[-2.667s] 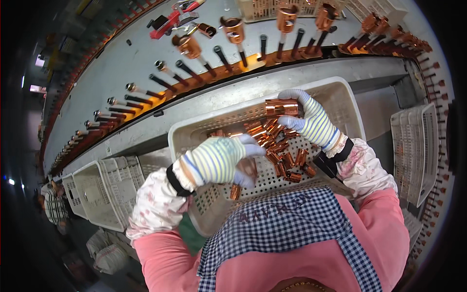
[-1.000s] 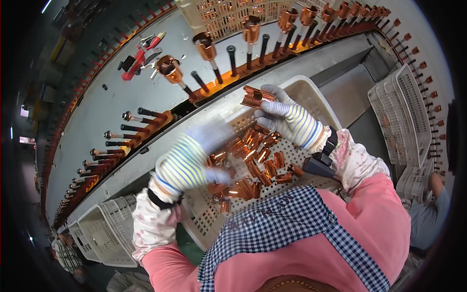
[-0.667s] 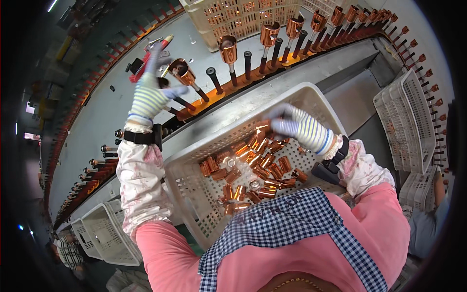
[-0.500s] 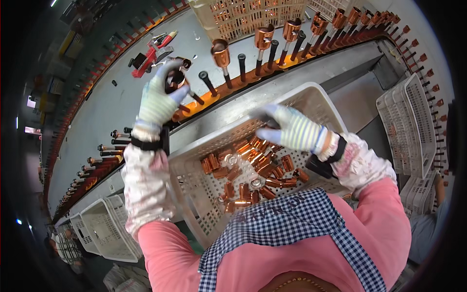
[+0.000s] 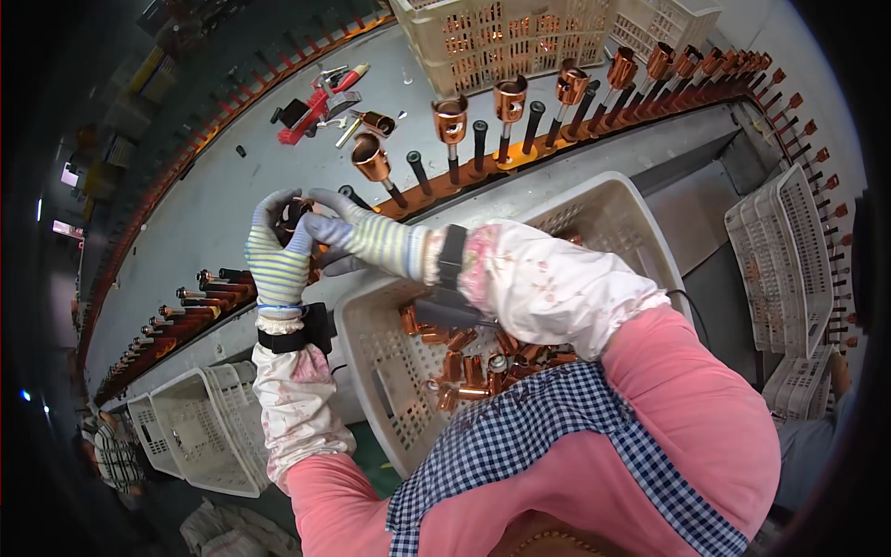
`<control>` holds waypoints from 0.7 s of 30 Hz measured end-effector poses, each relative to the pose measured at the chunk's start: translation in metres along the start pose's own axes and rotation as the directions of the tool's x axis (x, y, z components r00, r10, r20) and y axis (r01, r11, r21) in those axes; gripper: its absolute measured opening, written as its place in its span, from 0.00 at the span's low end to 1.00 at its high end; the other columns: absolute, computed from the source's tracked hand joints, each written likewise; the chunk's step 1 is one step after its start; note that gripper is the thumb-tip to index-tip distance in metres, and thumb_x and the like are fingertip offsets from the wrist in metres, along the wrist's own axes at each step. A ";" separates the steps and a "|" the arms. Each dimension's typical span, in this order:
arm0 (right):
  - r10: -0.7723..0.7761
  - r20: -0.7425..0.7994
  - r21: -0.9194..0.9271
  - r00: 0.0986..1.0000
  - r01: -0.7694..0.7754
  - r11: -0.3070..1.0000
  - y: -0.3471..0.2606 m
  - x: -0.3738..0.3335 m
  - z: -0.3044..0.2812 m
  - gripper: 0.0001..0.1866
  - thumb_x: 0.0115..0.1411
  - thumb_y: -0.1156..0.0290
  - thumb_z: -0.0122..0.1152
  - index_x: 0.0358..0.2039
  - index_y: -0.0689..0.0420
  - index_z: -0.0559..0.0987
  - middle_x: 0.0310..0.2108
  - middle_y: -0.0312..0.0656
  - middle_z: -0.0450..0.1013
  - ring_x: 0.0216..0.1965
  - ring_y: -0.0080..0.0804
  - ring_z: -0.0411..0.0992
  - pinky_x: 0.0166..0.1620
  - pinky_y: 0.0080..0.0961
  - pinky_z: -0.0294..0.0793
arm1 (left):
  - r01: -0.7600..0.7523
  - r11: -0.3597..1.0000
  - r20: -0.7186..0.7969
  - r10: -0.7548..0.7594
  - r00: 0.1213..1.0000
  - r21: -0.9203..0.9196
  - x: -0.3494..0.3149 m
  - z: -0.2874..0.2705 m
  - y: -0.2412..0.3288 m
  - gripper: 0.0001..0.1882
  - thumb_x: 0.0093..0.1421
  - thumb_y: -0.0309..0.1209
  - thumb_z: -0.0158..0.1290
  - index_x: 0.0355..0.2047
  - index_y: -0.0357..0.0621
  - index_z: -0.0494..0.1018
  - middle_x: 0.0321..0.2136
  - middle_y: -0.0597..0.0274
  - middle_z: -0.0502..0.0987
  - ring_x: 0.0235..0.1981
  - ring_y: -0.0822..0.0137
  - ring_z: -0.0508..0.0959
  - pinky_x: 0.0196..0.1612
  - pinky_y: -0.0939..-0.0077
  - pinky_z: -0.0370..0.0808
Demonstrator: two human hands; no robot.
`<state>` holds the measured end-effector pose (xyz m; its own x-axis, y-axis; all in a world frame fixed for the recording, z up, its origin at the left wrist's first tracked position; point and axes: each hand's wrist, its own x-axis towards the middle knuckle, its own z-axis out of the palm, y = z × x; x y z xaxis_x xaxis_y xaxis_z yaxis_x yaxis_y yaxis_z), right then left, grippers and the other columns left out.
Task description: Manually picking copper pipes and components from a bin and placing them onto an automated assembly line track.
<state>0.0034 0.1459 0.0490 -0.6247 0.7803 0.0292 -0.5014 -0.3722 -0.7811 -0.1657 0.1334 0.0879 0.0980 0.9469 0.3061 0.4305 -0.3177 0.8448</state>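
Note:
My left hand (image 5: 279, 260), in a striped glove, curls its fingers around a dark-looking copper cup fitting (image 5: 293, 214) above the rail of the line. My right hand (image 5: 376, 243), gloved alike, reaches across to the left, its thumb and fingers closed at the same fitting; the gloves partly hide it. Just right of my hands a copper cup (image 5: 371, 160) sits tilted on a spindle. Below my right forearm, loose copper fittings (image 5: 452, 367) lie in a white perforated basket (image 5: 371, 408).
Spindles bearing copper cups (image 5: 450, 119) alternate with black-topped rods (image 5: 480, 144) along the curved orange rail. A red clamp-like tool (image 5: 311, 111) and a loose copper piece (image 5: 376, 122) lie beyond. Crates stand behind (image 5: 510, 42), at right (image 5: 784, 260) and lower left (image 5: 200, 432).
My right hand has left the basket and crossed left to meet my left hand. The cup held earlier near my left hand now shows on a spindle, and the line has shifted in view.

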 end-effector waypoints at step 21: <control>0.266 -0.092 0.331 0.959 -0.222 0.917 -0.106 -0.143 -0.133 0.28 0.66 0.42 0.61 0.54 0.52 0.76 0.48 0.54 0.79 0.20 0.22 0.75 0.18 0.16 0.74 | -0.187 0.919 -0.274 0.290 0.917 0.347 0.033 0.007 -0.027 0.60 0.50 0.49 0.73 0.73 0.36 0.52 0.70 0.43 0.59 0.72 0.50 0.58 0.73 0.59 0.55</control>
<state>0.2256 0.1408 0.0441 -0.6775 0.6961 -0.2375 -0.5190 -0.6813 -0.5162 -0.1681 0.1740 0.0720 -0.0313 0.7630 0.6456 0.6889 -0.4516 0.5671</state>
